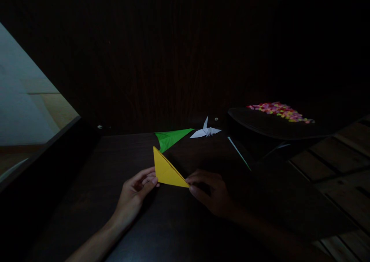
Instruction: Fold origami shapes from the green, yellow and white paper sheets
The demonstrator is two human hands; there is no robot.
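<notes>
A yellow paper (166, 171) folded into a triangle lies on the dark table (95, 185), held at both lower corners. My left hand (135, 194) pinches its left edge with fingers and thumb. My right hand (209, 190) pinches the pointed right corner. Behind the yellow paper lies a green folded paper (170, 137) with a long point to the right. A white paper crane (206, 131) stands further back, right of the green piece.
A dark round tray (260, 125) at the right holds several small multicoloured bits (279, 111). A thin pale strip (238, 152) lies below the tray. A dark wall rises behind the table. Wooden slats (343, 154) show at the right, pale floor at the left.
</notes>
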